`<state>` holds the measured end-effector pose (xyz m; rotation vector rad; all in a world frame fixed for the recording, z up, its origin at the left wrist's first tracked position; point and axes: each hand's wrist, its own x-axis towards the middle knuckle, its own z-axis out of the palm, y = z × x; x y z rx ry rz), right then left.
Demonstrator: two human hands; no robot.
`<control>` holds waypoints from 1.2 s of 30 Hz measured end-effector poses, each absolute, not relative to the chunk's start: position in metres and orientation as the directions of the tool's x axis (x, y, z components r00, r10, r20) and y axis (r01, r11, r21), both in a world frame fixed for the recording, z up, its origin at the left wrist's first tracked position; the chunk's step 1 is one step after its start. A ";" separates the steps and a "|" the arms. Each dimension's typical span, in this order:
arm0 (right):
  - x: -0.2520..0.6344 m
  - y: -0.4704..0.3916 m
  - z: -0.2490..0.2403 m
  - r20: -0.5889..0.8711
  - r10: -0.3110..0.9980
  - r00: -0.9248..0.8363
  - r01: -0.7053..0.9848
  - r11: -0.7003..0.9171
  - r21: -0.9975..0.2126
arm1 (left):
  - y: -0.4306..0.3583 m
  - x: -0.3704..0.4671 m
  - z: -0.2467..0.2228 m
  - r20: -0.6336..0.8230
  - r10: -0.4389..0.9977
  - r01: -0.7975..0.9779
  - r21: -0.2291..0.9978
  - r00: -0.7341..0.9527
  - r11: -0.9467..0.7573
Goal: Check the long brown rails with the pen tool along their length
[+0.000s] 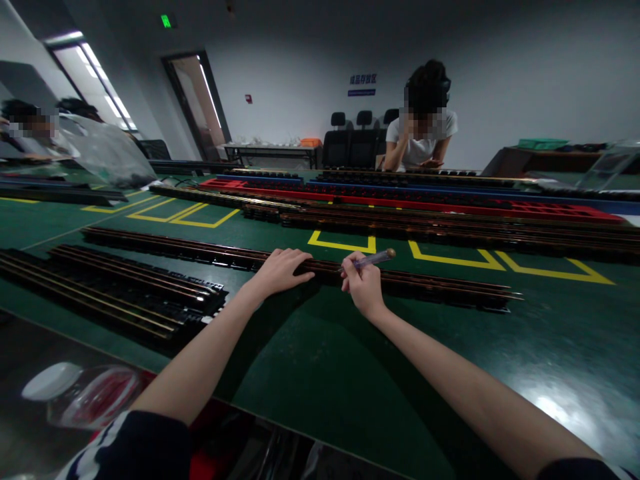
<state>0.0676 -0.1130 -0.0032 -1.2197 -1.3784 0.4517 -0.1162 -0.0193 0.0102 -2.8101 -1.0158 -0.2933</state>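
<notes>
A long dark strip with copper-coloured rods (450, 283) lies across the green table (300, 373). My left hand (283, 270) rests on the strip near its middle, fingers stretched out and flat. Just to the right, my right hand (363, 283) is closed round a pen-like tool (375, 258) with a clear purplish handle. Its handle end points up and to the right, and its tip is down at the strip, too small to make out.
More rod strips (100, 287) lie at the left front. Behind run a long row of strips (450, 227) and a red rail (400, 200). A person (423, 137) sits across the table. A clear jar (100, 397) stands low at the left, and a plastic bag (107, 150) lies farther back.
</notes>
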 end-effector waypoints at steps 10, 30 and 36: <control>0.068 -0.111 -0.006 0.485 0.843 0.233 0.381 0.380 -0.843 | -0.020 -0.116 0.010 0.249 0.621 0.655 -0.083 0.743 -0.751; 0.067 -0.112 -0.004 0.496 0.839 0.221 0.390 0.390 -0.834 | -0.022 -0.113 0.010 0.249 0.640 0.676 -0.095 0.727 -0.730; 0.068 -0.111 -0.005 0.491 0.837 0.241 0.392 0.379 -0.839 | -0.022 -0.111 0.012 0.236 0.659 0.690 -0.077 0.714 -0.720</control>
